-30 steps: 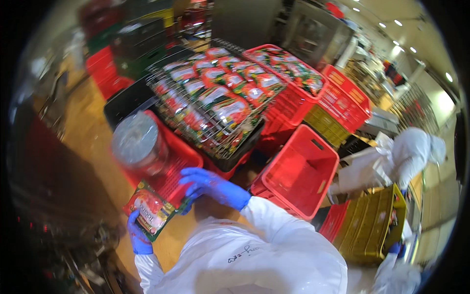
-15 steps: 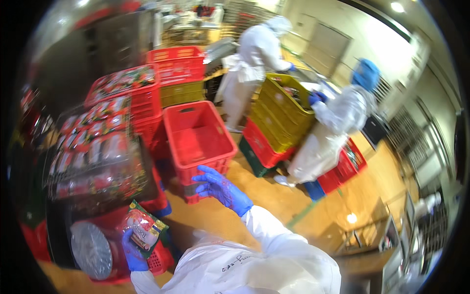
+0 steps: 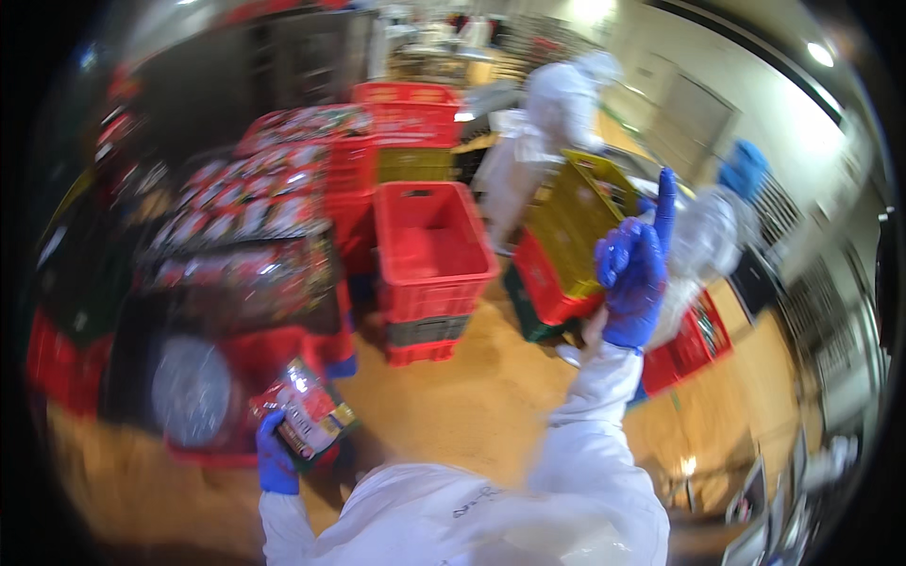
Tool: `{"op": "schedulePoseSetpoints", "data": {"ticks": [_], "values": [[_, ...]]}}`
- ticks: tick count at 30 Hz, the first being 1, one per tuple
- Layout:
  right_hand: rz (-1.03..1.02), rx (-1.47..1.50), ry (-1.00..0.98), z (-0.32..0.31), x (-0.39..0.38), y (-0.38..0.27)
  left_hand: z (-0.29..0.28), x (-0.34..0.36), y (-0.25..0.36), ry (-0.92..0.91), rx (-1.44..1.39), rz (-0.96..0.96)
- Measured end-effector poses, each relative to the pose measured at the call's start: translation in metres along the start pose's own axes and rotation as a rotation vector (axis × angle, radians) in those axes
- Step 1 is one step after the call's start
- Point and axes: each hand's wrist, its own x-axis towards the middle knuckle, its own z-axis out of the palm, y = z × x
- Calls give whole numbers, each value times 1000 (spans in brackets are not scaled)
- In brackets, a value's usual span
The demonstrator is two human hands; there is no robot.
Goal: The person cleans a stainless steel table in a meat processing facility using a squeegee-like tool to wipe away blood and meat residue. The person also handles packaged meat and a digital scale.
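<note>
My left hand [image 3: 276,459], in a blue glove, is closed on the edge of a printed food packet [image 3: 307,415] in red, white and dark green. It holds the packet tilted at the lower left, by a red crate [image 3: 274,354]. My right hand [image 3: 634,278], gloved in blue too, is raised at the right. Its index finger stretches upward and the other fingers are partly bent, with nothing in them. Behind it, partly hidden, stands a co-worker [image 3: 710,226] in white clothing and a blue hair cover.
Many similar packets [image 3: 245,208] lie in rows on the left, beside a round plastic-wrapped item [image 3: 192,390]. A red crate [image 3: 434,236] with nothing visible inside stands mid-floor. Stacked yellow crates [image 3: 566,226] are near a second co-worker [image 3: 557,104]. Another red crate [image 3: 694,349] sits at the right.
My right hand has swung right and upward, going from spread fingers to a stretched index finger. The view has turned, so the crates appear shifted. My left hand still holds the packet.
</note>
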Motion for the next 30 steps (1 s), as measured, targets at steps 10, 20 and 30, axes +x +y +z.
{"op": "schedulePoseSetpoints", "data": {"ticks": [10,20,30], "values": [[897,414,-675,151,-77,192,-67,-127,15,357,-182,377],[1153,633,-1298,321,-162,211,-112,-162,74,427,-281,555],[1333,575,-1371,506,-255,266,-251,-150,216,472,-235,482]]}}
